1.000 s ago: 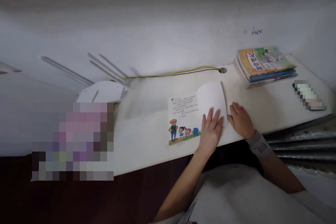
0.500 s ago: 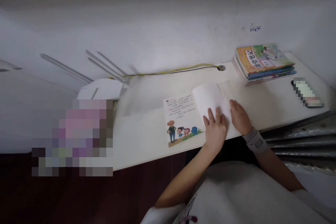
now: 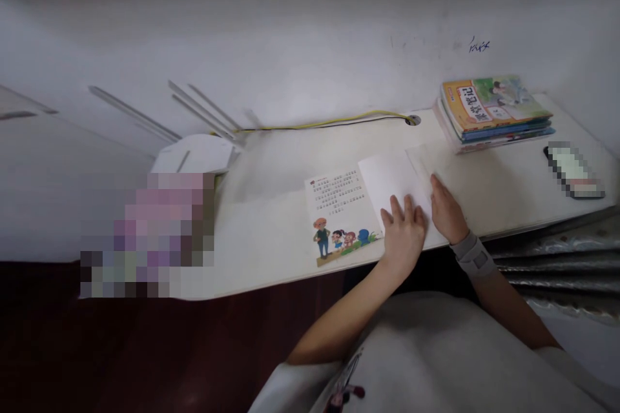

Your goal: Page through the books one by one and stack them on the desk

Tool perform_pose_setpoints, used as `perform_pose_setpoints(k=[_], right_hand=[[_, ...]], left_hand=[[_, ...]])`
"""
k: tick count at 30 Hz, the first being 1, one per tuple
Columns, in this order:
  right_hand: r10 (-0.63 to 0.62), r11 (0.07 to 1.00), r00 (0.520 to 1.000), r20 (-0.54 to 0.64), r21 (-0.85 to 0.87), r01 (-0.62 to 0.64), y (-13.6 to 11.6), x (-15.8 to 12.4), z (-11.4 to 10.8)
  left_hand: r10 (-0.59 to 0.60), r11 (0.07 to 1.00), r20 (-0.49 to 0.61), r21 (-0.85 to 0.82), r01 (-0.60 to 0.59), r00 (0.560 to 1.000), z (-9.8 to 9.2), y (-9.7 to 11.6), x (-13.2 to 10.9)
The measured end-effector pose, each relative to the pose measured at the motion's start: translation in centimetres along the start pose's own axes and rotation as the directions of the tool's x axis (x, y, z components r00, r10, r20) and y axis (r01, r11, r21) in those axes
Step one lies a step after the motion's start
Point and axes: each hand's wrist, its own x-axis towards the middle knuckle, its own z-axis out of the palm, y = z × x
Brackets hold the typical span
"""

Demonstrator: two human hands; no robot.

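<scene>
An open picture book (image 3: pixel 341 213) lies on the white desk (image 3: pixel 271 232), its left page showing printed text and cartoon figures. My left hand (image 3: pixel 404 235) rests flat on the blank white right page (image 3: pixel 390 181), fingers spread. My right hand (image 3: pixel 448 213), with a grey band on the wrist, lies flat just beside it at the book's right edge, fingers stretched toward the page's outer edge. Neither hand grips anything.
A stack of colourful books (image 3: pixel 494 113) sits at the desk's far right. A blurred phone-like object (image 3: pixel 574 171) lies near the right edge. A yellow cable (image 3: pixel 334 122) runs along the wall. A white router with antennas (image 3: pixel 198 151) stands at the left.
The white page has come down flatter on the right side. Both hands slid slightly right and toward the desk's near edge, staying on the page.
</scene>
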Motion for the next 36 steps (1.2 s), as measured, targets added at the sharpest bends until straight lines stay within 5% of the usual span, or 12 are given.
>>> perform_pose_setpoints(k=[13, 24, 36], right_hand=[[-0.027, 0.999, 1.000, -0.007, -0.035, 0.026, 0.1, -0.1, -0.3], [-0.030, 0.942, 0.997, 0.077, -0.331, 0.054, -0.1, -0.7, -1.2], [-0.046, 0.923, 0.985, 0.165, -0.369, 0.105, -0.5, 0.8, -2.6]], left_hand=[[0.002, 0.999, 0.032, -0.038, 0.000, 0.999, 0.3, -1.0, 0.5], [0.070, 0.997, 0.012, -0.024, -0.069, 0.997, 0.4, 0.2, -2.3], [0.104, 0.988, -0.012, -0.114, -0.104, 0.995, 0.7, -0.5, -1.1]])
